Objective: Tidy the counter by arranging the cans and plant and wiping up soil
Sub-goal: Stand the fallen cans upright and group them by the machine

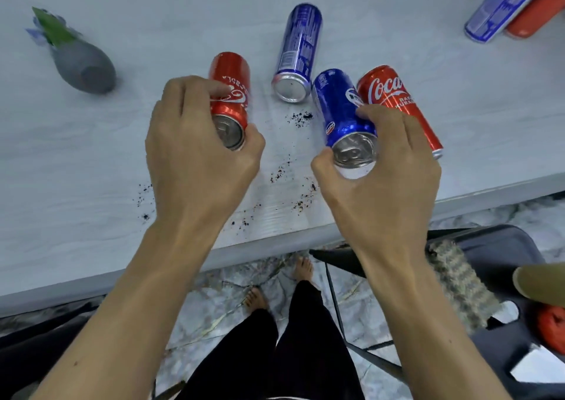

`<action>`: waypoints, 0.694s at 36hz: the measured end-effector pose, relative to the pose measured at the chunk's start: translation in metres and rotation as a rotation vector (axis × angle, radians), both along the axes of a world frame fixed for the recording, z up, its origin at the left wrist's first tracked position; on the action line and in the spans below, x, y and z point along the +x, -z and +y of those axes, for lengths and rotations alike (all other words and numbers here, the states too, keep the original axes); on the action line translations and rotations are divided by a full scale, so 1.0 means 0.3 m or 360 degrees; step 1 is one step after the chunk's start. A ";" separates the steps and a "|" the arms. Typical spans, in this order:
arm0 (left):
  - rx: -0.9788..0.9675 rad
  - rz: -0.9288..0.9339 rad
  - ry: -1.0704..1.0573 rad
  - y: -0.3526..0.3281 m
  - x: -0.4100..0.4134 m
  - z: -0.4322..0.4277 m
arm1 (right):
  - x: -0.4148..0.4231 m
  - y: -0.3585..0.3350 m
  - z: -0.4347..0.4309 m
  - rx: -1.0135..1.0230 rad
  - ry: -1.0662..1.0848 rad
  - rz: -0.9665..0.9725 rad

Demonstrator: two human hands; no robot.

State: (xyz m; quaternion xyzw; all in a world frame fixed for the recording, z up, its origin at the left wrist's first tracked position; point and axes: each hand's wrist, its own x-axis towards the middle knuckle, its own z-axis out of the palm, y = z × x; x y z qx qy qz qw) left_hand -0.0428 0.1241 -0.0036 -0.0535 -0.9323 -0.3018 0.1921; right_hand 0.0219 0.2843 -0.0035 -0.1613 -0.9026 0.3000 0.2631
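Observation:
My left hand (195,149) grips a red cola can (230,78) that lies on the white counter (76,155), its top end toward me. My right hand (388,170) grips a blue can (336,103), also on its side. A second red cola can (397,97) lies touching that blue can on the right. Another blue can (298,48) lies on its side between the hands, farther back. A grey pot with a green plant (79,60) is tipped over at the far left. Dark soil crumbs (301,117) are scattered between and in front of my hands.
At the far right corner a blue can (501,5) and a red can (532,17) stand together. The counter's front edge (275,243) runs below my wrists. A dark chair (489,277) with a knitted cloth stands at the lower right, beside my bare feet.

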 end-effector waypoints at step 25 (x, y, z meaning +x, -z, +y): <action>-0.1127 -0.0819 0.0991 -0.542 -0.290 0.033 | -0.238 -0.511 0.174 0.0381 -0.0689 -0.0750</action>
